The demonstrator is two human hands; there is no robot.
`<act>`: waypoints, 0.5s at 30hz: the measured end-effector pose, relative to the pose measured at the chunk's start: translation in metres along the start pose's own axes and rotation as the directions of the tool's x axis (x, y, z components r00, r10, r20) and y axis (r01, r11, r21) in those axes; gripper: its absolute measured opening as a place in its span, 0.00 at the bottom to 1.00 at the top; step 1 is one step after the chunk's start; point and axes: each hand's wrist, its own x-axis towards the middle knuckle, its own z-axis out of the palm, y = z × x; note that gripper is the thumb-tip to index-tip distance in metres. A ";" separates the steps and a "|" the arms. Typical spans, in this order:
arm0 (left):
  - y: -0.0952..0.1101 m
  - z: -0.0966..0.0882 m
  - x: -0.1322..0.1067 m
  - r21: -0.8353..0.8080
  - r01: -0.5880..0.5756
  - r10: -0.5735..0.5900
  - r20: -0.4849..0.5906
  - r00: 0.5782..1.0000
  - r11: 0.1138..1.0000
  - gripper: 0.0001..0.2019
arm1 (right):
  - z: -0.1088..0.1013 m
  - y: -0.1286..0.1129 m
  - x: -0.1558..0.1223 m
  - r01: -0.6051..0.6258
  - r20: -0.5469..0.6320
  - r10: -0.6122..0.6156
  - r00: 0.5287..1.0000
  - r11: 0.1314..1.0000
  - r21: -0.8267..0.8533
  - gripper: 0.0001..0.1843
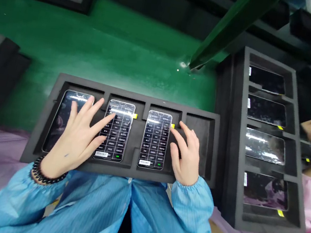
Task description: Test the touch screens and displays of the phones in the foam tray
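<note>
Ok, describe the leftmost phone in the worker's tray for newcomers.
Along the near edge of the green tabletop lies a black tray. The phone occupies its leftmost compartment, partly behind the left hand. Unlike the second phone and third phone, it shows no grid.

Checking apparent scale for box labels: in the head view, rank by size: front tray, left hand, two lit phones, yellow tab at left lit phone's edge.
1. Front tray
2. Left hand
3. Left lit phone and right lit phone: look alike, not ranked
4. Yellow tab
</note>
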 end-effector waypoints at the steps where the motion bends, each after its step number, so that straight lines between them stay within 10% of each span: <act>1: -0.001 0.002 -0.002 0.010 0.005 -0.005 0.011 1.000 1.000 0.28 | 0.000 0.000 0.000 0.006 -0.001 -0.006 1.000 1.000 -0.010 0.19; 10: -0.010 -0.014 -0.020 -0.165 -0.296 0.298 -0.014 0.954 0.941 0.14 | -0.012 -0.002 0.001 0.225 0.015 -0.233 0.972 0.952 0.207 0.16; 15: -0.008 -0.026 0.001 -0.049 -0.224 0.220 -0.071 0.973 0.973 0.17 | -0.023 -0.006 0.017 0.128 -0.015 -0.127 0.992 0.979 0.159 0.13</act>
